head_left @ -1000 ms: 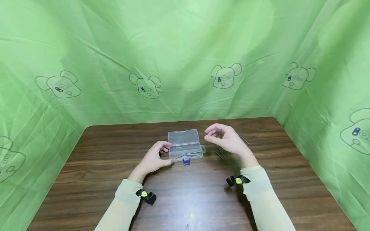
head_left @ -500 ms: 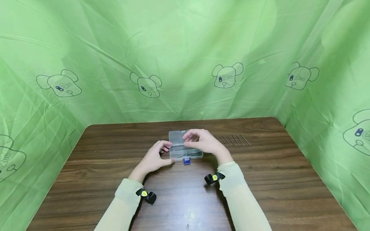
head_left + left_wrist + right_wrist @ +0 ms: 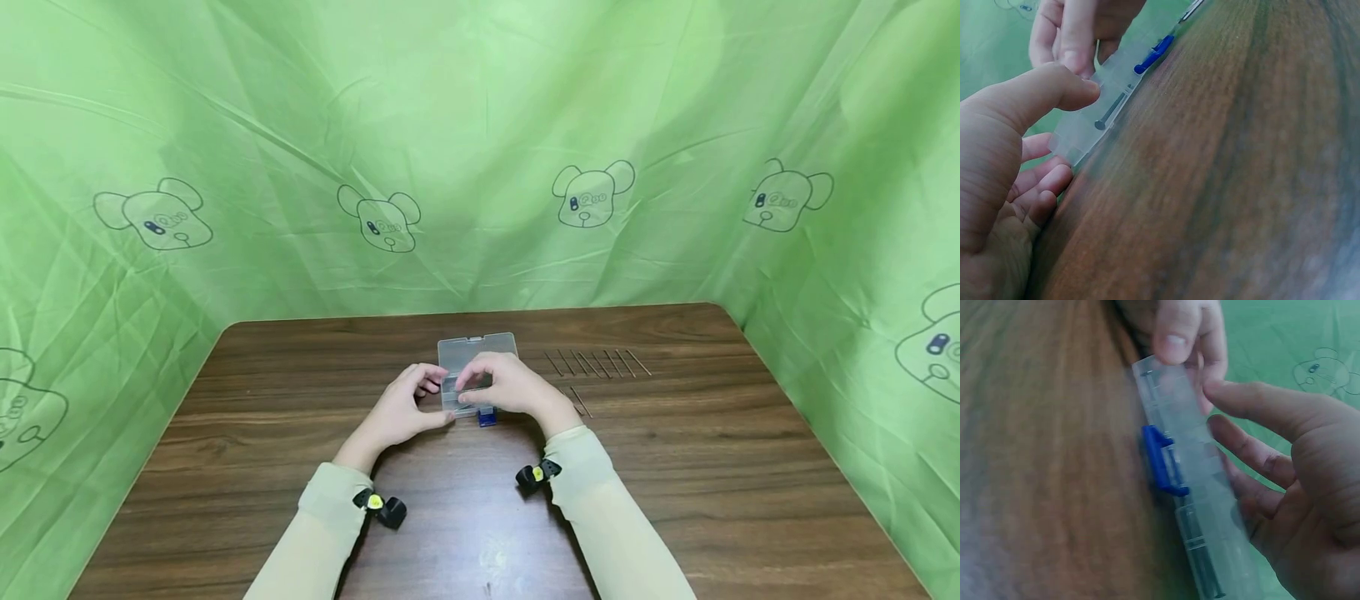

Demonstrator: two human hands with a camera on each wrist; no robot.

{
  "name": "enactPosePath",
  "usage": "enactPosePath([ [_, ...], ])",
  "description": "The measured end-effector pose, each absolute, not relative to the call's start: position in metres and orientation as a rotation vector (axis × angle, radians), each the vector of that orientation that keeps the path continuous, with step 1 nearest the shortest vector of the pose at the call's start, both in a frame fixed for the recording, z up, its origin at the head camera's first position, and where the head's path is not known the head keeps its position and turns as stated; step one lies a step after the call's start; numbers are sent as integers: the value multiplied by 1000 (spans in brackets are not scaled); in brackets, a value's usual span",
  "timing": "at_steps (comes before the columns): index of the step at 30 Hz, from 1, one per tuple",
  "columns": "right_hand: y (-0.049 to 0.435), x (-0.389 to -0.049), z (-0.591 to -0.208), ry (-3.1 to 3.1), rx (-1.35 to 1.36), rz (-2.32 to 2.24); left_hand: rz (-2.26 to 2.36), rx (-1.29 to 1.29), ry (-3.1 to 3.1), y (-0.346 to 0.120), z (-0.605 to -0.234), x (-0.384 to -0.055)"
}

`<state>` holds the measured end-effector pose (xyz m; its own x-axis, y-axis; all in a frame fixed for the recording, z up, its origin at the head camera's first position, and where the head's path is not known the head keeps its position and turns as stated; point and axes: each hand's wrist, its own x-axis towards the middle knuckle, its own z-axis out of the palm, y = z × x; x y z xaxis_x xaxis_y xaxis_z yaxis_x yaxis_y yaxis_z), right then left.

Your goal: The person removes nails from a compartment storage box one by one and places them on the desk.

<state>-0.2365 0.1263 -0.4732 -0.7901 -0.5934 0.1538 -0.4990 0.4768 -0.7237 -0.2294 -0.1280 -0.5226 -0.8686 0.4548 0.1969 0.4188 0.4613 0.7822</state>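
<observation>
A clear plastic case (image 3: 448, 402) with dividers and a blue latch (image 3: 487, 419) stands with its lid (image 3: 474, 343) folded back. My left hand (image 3: 397, 412) grips its left end, thumb in front and fingers behind. Over the compartments hovers my right hand (image 3: 513, 387), thumb and forefinger tips close together and fingers bent; I cannot tell whether it pinches anything. A flat-headed nail (image 3: 1110, 112) shows through the front wall in the left wrist view. In the right wrist view, another nail (image 3: 1204, 562) lies along the front compartment.
To the right of the case, several nails (image 3: 606, 364) lie in a slanted row. In front of that row lie more nails (image 3: 581, 402), partly covered by the right hand. The wooden table (image 3: 750, 467) ends at a green curtain (image 3: 480, 250) behind.
My right hand has moved left from over the loose nails to above the case, lowering slightly toward its front compartments. The row of nails has come into view. My left hand has stayed on the case.
</observation>
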Motion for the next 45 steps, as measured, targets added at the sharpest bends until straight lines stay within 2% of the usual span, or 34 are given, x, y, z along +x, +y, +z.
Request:
enactPosePath([
  [21,108,-235,-477,2782,-1032,-828,1445,802,2629,-129,-521,-229],
  [45,102,-232,-482,2845,-1087,-687,1420,796,2642,-128,-524,-231],
])
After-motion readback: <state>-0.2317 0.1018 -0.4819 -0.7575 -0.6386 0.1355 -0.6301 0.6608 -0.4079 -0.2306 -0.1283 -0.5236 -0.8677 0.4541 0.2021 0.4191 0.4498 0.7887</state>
